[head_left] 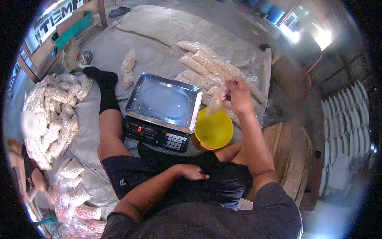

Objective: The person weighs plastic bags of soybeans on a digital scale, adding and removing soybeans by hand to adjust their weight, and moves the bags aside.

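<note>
- The right hand (pixel 238 95) is raised beside the scale, its grip seemingly pinching a blurred, translucent plastic bag (pixel 216 102); the fingers are bent and drawn together, though motion hides the exact contact and how full the bag is.
- That bag hangs at the far rim of the round yellow plastic bucket (pixel 223 137); whether it touches the rim I cannot tell.
- The left hand (pixel 193 172) rests on the black cloth shorts (pixel 151 175), fingers loosely curled; whether they close on anything cannot be told.
- Just left of the bucket stands the black electronic scale (pixel 157 139) with a shiny rectangular steel pan (pixel 164 99). Only a few specks lie on the pan, and the red display shows 0.
- Beyond the bucket lie long clear bags packed with pale small pieces (pixel 205 61); one similar pale filled bag (pixel 128 69) lies apart, beyond the scale.
- To the left, a large heap of pale filled bags (pixel 55 103) rests on the grey cloth ground sheet (pixel 151 24).
- My reading: the step in hand is handling this bag at the bucket, with no weighing under way.
- The next move would call for a steady hold on the thin plastic and its mouth kept clear, perhaps with the idle hand helping.
</note>
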A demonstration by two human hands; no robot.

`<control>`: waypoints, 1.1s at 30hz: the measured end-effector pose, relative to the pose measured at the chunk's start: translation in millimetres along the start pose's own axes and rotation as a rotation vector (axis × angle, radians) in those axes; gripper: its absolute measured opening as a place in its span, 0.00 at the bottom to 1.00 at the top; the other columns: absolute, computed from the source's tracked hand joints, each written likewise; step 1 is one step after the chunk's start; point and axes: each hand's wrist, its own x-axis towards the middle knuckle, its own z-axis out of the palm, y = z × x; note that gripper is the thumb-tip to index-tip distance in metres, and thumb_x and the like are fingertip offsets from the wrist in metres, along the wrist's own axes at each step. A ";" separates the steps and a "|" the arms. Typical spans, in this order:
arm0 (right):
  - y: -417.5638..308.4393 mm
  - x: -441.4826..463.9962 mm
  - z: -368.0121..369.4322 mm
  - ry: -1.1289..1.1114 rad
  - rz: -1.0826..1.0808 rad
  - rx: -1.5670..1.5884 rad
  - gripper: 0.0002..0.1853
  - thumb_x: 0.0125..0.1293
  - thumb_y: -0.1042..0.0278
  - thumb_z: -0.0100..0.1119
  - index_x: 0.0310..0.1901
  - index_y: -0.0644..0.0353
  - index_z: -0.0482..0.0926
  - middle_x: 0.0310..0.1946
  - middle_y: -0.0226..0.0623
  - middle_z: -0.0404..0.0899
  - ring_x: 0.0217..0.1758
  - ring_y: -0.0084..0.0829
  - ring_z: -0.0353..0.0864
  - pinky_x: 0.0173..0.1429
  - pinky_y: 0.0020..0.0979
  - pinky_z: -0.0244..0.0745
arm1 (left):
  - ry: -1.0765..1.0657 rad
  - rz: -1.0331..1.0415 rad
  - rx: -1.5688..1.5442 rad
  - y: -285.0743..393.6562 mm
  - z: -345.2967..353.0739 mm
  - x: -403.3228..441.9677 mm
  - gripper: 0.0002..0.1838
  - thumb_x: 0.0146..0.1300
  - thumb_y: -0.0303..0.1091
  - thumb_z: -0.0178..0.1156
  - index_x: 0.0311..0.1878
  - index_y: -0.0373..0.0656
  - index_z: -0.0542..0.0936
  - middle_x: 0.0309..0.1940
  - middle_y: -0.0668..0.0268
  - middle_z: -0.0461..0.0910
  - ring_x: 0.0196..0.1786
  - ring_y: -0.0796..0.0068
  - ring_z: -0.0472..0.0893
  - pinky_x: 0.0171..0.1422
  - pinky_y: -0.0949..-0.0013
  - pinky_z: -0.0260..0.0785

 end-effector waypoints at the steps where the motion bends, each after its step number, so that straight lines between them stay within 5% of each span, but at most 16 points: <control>1: 3.1 -8.1 3.5 -0.014 0.034 0.072 0.14 0.75 0.58 0.62 0.35 0.57 0.74 0.23 0.29 0.74 0.22 0.24 0.77 0.26 0.27 0.74 | 0.013 0.003 0.005 -0.9 1.1 0.0 0.45 0.73 0.70 0.43 0.63 0.30 0.78 0.59 0.39 0.80 0.65 0.44 0.78 0.71 0.51 0.67; 7: 97.3 -39.4 39.9 -0.092 0.289 0.298 0.10 0.76 0.63 0.59 0.41 0.61 0.77 0.28 0.32 0.78 0.26 0.27 0.81 0.34 0.31 0.85 | 0.033 -0.054 -0.043 -3.9 2.6 2.7 0.47 0.71 0.73 0.45 0.66 0.30 0.76 0.63 0.43 0.78 0.64 0.45 0.79 0.71 0.53 0.67; 10: 120.0 -56.3 26.6 -0.283 0.369 0.102 0.10 0.76 0.64 0.58 0.46 0.63 0.79 0.31 0.33 0.80 0.30 0.28 0.84 0.36 0.32 0.86 | -0.054 -0.109 -0.179 1.6 -5.5 -4.2 0.49 0.70 0.75 0.45 0.68 0.31 0.74 0.65 0.44 0.77 0.66 0.47 0.77 0.73 0.53 0.66; 13: 142.9 -63.4 -12.8 -0.244 0.164 -0.113 0.11 0.76 0.63 0.59 0.48 0.64 0.79 0.33 0.35 0.82 0.32 0.28 0.86 0.38 0.30 0.86 | -0.025 -0.025 -0.200 -21.7 2.0 8.5 0.51 0.70 0.78 0.39 0.62 0.32 0.79 0.62 0.45 0.80 0.67 0.48 0.76 0.73 0.51 0.65; 15: 124.7 -73.7 -33.9 -0.137 0.244 0.068 0.11 0.76 0.63 0.59 0.48 0.63 0.79 0.34 0.35 0.82 0.32 0.27 0.86 0.38 0.27 0.85 | 0.003 -0.081 -0.178 -0.7 -8.6 -7.7 0.53 0.69 0.79 0.39 0.65 0.32 0.77 0.67 0.46 0.76 0.71 0.49 0.73 0.76 0.53 0.62; 18: 162.9 -57.9 -65.9 -0.148 0.193 -0.137 0.17 0.73 0.58 0.63 0.52 0.65 0.79 0.36 0.41 0.86 0.35 0.32 0.87 0.40 0.35 0.83 | -0.095 -0.063 -0.227 13.0 -26.4 -12.6 0.54 0.67 0.80 0.40 0.70 0.33 0.73 0.72 0.47 0.70 0.77 0.52 0.66 0.80 0.54 0.56; 21: 182.5 -50.4 -73.0 -0.305 0.056 -0.920 0.24 0.68 0.51 0.67 0.54 0.64 0.78 0.38 0.45 0.86 0.41 0.41 0.88 0.47 0.40 0.82 | -0.081 -0.105 -0.249 -7.4 -24.5 4.0 0.55 0.67 0.81 0.40 0.70 0.33 0.73 0.74 0.49 0.68 0.79 0.53 0.64 0.82 0.55 0.53; 26: 161.3 -49.8 -45.2 -0.629 0.128 -0.752 0.31 0.68 0.52 0.68 0.65 0.65 0.74 0.47 0.49 0.86 0.50 0.45 0.86 0.57 0.41 0.79 | -0.099 -0.186 -0.284 -1.2 -33.3 -3.8 0.52 0.70 0.78 0.38 0.73 0.35 0.70 0.77 0.52 0.64 0.80 0.54 0.61 0.83 0.56 0.51; 30: 168.1 -50.3 -41.0 -0.731 0.123 -0.763 0.32 0.68 0.51 0.67 0.66 0.64 0.74 0.50 0.52 0.84 0.52 0.47 0.85 0.59 0.41 0.78 | -0.003 0.024 -0.379 -71.9 2.3 36.7 0.50 0.68 0.79 0.44 0.68 0.38 0.77 0.69 0.50 0.75 0.70 0.58 0.74 0.75 0.57 0.60; 33: 152.5 -57.3 -44.2 -0.755 0.137 -0.782 0.34 0.68 0.50 0.66 0.67 0.66 0.73 0.53 0.55 0.83 0.56 0.48 0.84 0.61 0.42 0.77 | -0.039 -0.150 -0.433 -28.3 -16.9 14.6 0.51 0.69 0.78 0.42 0.70 0.35 0.74 0.71 0.52 0.72 0.72 0.57 0.70 0.77 0.57 0.58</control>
